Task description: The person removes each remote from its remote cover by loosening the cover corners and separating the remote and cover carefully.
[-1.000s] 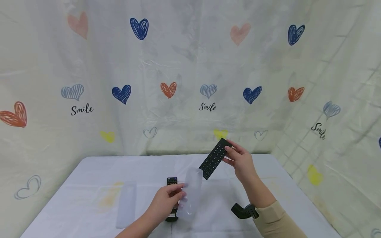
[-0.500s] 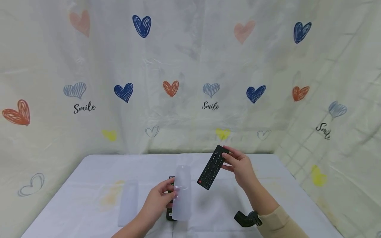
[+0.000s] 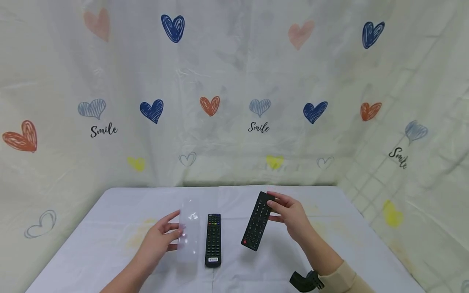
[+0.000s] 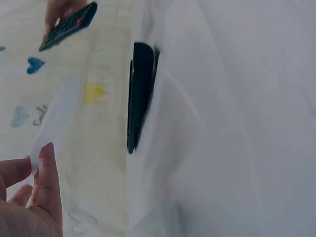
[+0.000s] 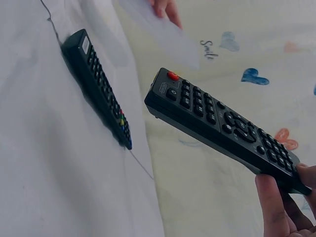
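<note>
My left hand [image 3: 155, 241] pinches the edge of a clear plastic sleeve [image 3: 189, 232], held upright above the table. Between my thumb and fingers [image 4: 48, 173], the sleeve [image 4: 58, 116] appears nearly edge-on in the left wrist view. My right hand [image 3: 292, 215] grips the top end of a black remote control [image 3: 257, 223], tilted, with its red button at the lower end. This remote [image 5: 222, 123] is bare and apart from the sleeve. A second black remote [image 3: 213, 241] lies face up on the table between both hands.
White cloth covers the table [image 3: 234, 276]. A curtain [image 3: 227, 69] printed with hearts hangs behind it. A black curved device [image 3: 305, 281] sticks out from my right wrist. In the left wrist view, a pale translucent strip [image 4: 165, 222] lies on the cloth.
My left hand has carried the sleeve left, away from the held remote, uncovering the remote on the table. My right hand has lowered its remote, turning it more upright.
</note>
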### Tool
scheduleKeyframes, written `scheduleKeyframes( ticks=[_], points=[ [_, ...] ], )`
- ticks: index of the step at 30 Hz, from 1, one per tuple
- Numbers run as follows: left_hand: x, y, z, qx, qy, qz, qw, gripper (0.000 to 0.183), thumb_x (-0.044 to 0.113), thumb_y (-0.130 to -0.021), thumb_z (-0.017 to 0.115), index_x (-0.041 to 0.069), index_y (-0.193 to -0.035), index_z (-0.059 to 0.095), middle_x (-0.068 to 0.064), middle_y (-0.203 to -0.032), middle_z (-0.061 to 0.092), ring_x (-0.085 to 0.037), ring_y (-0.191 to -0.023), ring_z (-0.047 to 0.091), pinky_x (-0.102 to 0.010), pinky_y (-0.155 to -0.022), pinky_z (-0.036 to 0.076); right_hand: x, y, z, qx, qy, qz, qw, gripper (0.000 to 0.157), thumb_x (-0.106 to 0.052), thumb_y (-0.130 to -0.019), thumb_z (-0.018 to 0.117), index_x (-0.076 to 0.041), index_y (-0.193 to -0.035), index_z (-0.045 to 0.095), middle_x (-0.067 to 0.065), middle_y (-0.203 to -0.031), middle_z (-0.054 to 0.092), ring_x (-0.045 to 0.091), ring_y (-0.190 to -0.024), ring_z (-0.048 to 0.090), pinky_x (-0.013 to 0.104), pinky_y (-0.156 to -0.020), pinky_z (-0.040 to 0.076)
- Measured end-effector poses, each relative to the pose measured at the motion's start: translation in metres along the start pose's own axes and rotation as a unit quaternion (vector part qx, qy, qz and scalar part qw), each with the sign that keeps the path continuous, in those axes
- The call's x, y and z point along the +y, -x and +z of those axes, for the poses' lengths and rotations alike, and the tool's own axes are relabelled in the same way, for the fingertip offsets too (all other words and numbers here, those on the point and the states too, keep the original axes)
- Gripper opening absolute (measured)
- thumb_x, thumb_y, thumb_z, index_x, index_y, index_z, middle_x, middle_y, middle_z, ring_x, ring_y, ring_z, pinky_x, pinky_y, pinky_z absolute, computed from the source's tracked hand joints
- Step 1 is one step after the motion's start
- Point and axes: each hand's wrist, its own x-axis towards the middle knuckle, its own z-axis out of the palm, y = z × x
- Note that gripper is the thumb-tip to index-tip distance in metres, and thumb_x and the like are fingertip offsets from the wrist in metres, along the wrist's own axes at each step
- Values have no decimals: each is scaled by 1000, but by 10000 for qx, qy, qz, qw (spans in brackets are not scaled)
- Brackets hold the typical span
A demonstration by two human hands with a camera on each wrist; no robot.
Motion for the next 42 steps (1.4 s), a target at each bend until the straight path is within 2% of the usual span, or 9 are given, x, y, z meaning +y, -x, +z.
scheduleKeyframes(
  ticks=[5, 10, 14, 18, 25, 29, 34, 39, 42],
  points=[
    [-3, -2, -49, 67, -524, -243, 9983, 62, 8, -95, 65, 18, -152, 40, -14, -121, 63, -20, -96, 65, -37, -76, 59, 5, 4, -5, -261, 174, -19, 9995, 45, -11, -94, 68, 1, -136, 57, 9, -107, 68, 19, -90, 69, 40, -77, 60],
    [-17, -3, -93, 19, -824, -371, 9959, 66, 13, -96, 65, 14, -154, 34, -15, -124, 62, -19, -97, 65, -36, -76, 59, 9, 6, -8, -369, 293, 38, 9989, 45, -11, -94, 68, 2, -136, 57, 12, -110, 68, 21, -91, 69, 41, -77, 60],
    [-33, -8, -121, -15, -923, -511, 9944, 69, 14, -96, 66, 10, -155, 31, -16, -125, 63, -19, -95, 67, -35, -74, 58, 11, 8, -9, -346, 518, 133, 9980, 43, -11, -94, 68, 0, -135, 59, 14, -111, 67, 23, -91, 69, 42, -76, 60],
    [-46, -15, -141, -29, -914, -773, 9928, 70, 14, -97, 64, 7, -155, 27, -15, -124, 64, -18, -95, 66, -35, -74, 58, 12, 8, -10, -336, 632, 170, 9973, 42, -11, -94, 67, 0, -135, 59, 15, -112, 67, 24, -92, 69, 42, -77, 60],
    [-62, -24, -149, -66, -1006, -1220, 9874, 70, 11, -95, 66, 1, -153, 28, -10, -111, 66, -16, -89, 62, -37, -68, 56, 11, 7, -11, -377, 681, 226, 9967, 43, -12, -94, 68, -1, -135, 59, 14, -112, 67, 24, -93, 68, 42, -77, 59],
    [-65, -27, -149, -56, -1190, -1290, 9845, 72, 15, -93, 69, 2, -152, 31, -9, -109, 65, -16, -88, 62, -37, -67, 57, 9, 7, -11, -354, 738, 199, 9964, 42, -13, -94, 68, -3, -134, 60, 15, -113, 66, 24, -93, 68, 42, -78, 59],
    [-60, -30, -147, -173, -1631, -1159, 9796, 71, 15, -92, 70, -2, -149, 33, -16, -110, 63, -18, -86, 62, -38, -67, 57, 7, 7, -11, -393, 764, 143, 9962, 42, -14, -95, 68, -3, -135, 60, 15, -114, 66, 24, -94, 68, 42, -78, 59],
    [-50, -28, -148, -187, -2424, -853, 9662, 67, 8, -89, 71, -10, -143, 37, -17, -105, 63, -18, -80, 61, -37, -64, 58, 6, 6, -10, -463, 681, 162, 9965, 44, -12, -94, 68, 0, -135, 59, 16, -114, 67, 24, -94, 68, 43, -78, 59],
    [-47, -25, -149, -200, -2742, -718, 9588, 65, 10, -89, 72, -14, -140, 38, -16, -103, 63, -18, -80, 61, -36, -63, 57, 7, 6, -10, -456, 664, 175, 9966, 44, -11, -94, 68, 1, -135, 58, 15, -113, 67, 24, -93, 68, 43, -78, 59]
  ],
)
